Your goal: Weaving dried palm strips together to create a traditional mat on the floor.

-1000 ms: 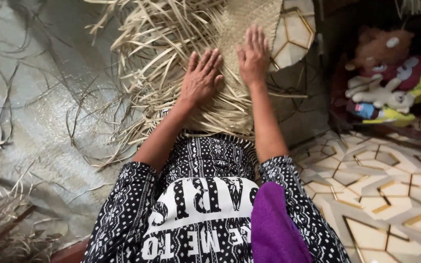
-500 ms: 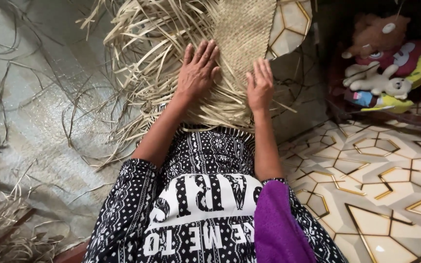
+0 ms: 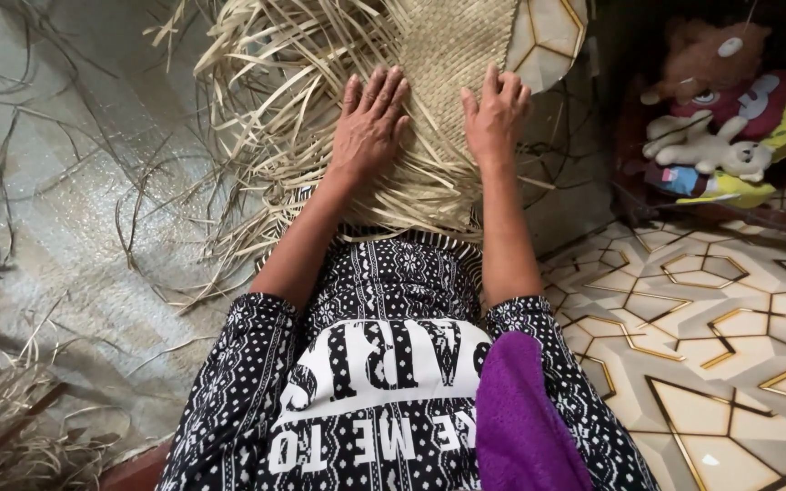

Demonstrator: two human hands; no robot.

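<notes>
A tiled floor with a grey sheet on the left, and a straw mat (image 3: 448,55) being made.

The mat lies far from the body, running away from the person, loose strips poking left. It looks light, bendy and easy to fray; hold the woven part. The left hand (image 3: 370,123) and right hand (image 3: 495,118) press flat on it, fingers spread, gripping nothing.

Left hand (image 3: 368,123) and right hand (image 3: 495,116) side by side on the woven mat (image 3: 452,55), loose strips (image 3: 256,109) to its left, stuffed toys (image 3: 716,118) far right, tiled floor (image 3: 730,364) below them.
</notes>
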